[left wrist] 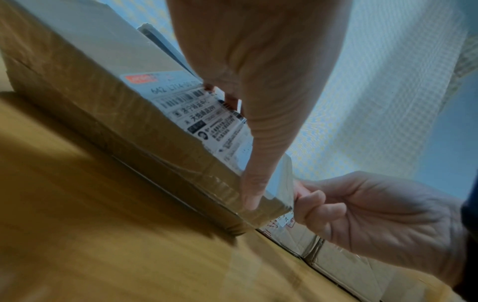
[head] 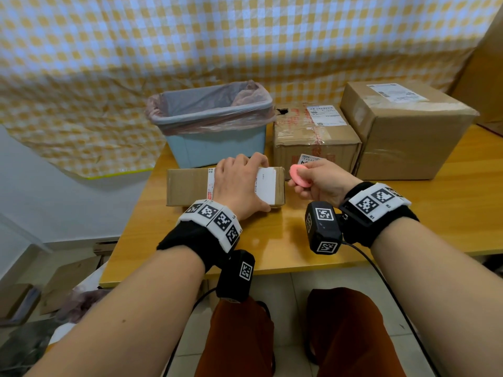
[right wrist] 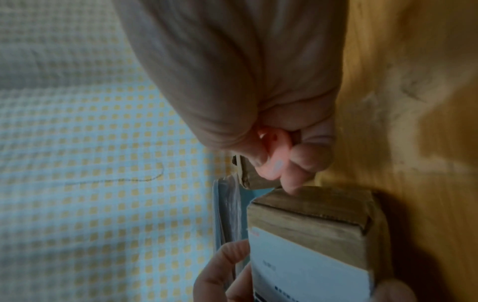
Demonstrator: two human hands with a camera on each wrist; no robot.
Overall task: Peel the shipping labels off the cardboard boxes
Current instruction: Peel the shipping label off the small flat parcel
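The left hand (head: 239,183) lies over the small cardboard box (head: 187,186) on the surface (head: 285,240), fingers and thumb clamping its edges, palm covering its shipping label (head: 266,183). Just beside it, the right hand (head: 324,180) pinches a pink oval tool (head: 299,175) at the box's end.

A yellow-and-white checked cloth (head: 245,36) hangs across the top of the frame behind the glossy wooden bench (head: 272,240). Pale floor tiles (head: 294,317) show at the bottom.
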